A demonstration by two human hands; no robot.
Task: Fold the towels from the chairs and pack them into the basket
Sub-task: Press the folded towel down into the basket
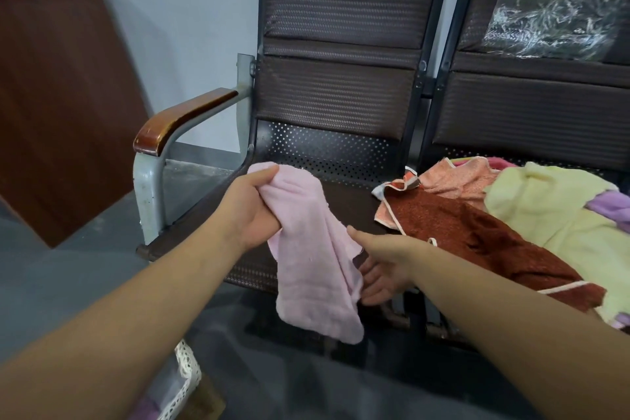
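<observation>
Over the front edge of the left-hand chair (341, 95), a pink towel (306, 266) hangs bunched and lengthwise from the person's left hand (249, 204). That hand is clenched around the towel's upper end, thumb on top, with the cloth spilling out past the fingers. The towel's lower end dangles free below the level of the seat, above the dark floor (68, 283).

The right hand (385, 259) is lower down, at the towel's right edge. Its thumb sticks out and its fingers are spread fairly straight, with the tips tucked behind the cloth beside a small dark tag; it touches the towel but does not clasp it.

Further right, a heap of other towels lies across the join of the two seats. A rust-red towel (477, 235) with pale edging is nearest, a peach towel (453, 177) is behind it, a pale yellow towel (545, 215) is beside that, and a bit of purple cloth (610, 208) shows at the far right.

Crinkled clear plastic (559, 14) covers the backrest of the right-hand chair (511, 106). A wooden-topped armrest (180, 116) stands at the left end of the row, and a brown board (61, 95) leans against the wall beyond it.

Down by the left forearm, the lace-trimmed rim of the basket (184, 375) pokes into sight, with something purple inside.
</observation>
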